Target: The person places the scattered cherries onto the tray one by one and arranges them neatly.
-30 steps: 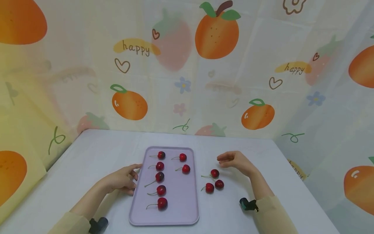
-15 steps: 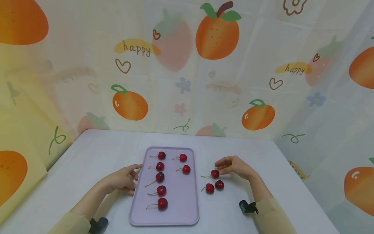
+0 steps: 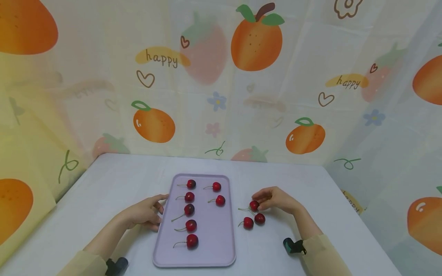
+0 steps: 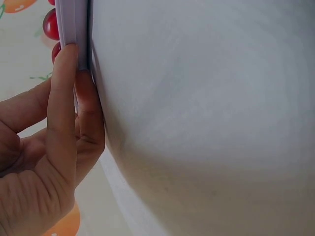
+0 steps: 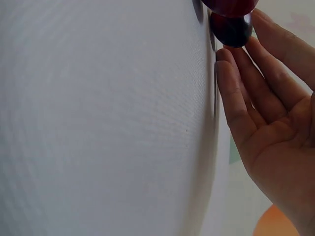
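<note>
A lilac tray [image 3: 210, 245] lies on the table, with a column of several cherries [image 3: 191, 225] on its left and two more [image 3: 220, 200] at its upper right. My left hand [image 3: 143, 211] rests its fingers against the tray's left edge; in the left wrist view the fingertips [image 4: 69, 54] touch the outer side of the rim. Right of the tray, three cherries sit close together on the table. My right hand [image 3: 276, 199] has thumb and fingers around the farthest one, a cherry [image 3: 254, 206]. In the right wrist view that dark cherry [image 5: 231, 32] shows between thumb and fingers.
The other two loose cherries, one [image 3: 259, 219] and another [image 3: 248, 223], sit just nearer than the right fingers. A white cloth [image 3: 131, 172] covers the table. A fruit-printed curtain [image 3: 221, 126] hangs behind and at both sides. Small dark cameras [image 3: 293, 245] sit at the wrists.
My right hand has come down and left, from beyond the loose cherries to around the farthest one. The left hand, the tray and the cherries have stayed in place.
</note>
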`<state>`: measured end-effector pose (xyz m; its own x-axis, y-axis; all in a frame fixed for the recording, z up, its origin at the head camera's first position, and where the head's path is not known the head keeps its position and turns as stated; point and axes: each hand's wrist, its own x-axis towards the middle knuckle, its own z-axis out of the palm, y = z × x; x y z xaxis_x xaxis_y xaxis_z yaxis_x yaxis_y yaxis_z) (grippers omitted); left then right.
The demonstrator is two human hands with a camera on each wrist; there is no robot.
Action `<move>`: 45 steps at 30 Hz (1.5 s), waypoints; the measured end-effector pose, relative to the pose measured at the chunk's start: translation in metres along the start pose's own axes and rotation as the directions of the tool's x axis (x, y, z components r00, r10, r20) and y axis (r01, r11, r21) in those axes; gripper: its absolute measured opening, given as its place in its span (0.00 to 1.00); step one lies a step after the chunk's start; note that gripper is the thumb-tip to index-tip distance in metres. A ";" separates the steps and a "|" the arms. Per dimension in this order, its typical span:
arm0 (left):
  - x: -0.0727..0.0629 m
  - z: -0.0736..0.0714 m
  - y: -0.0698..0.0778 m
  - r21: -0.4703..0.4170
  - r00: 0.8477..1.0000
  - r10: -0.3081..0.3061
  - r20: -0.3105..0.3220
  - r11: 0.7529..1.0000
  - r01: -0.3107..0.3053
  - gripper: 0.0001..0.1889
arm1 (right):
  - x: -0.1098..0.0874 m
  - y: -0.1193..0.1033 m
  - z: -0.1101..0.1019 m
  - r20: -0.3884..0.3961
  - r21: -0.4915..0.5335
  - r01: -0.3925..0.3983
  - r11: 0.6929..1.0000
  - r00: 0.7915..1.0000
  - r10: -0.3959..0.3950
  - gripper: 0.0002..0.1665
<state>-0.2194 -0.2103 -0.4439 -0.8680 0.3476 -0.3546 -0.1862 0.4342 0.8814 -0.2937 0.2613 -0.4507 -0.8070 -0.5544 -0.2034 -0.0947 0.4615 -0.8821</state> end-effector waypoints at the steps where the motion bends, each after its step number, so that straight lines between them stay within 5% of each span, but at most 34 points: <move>1: 0.000 0.000 0.000 0.001 1.000 -0.001 0.000 1.000 0.001 0.48 | 0.000 0.000 0.000 0.002 -0.003 0.002 1.000 1.000 -0.002 0.26; 45: 0.000 0.001 0.001 0.020 1.000 -0.009 -0.017 1.000 0.010 0.47 | 0.006 -0.006 0.009 -0.031 -0.150 -0.014 0.989 0.999 0.009 0.19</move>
<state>-0.2193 -0.2092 -0.4433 -0.8739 0.3294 -0.3575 -0.1853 0.4542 0.8714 -0.2928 0.2489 -0.4507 -0.8255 -0.5284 -0.1984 -0.1697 0.5677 -0.8056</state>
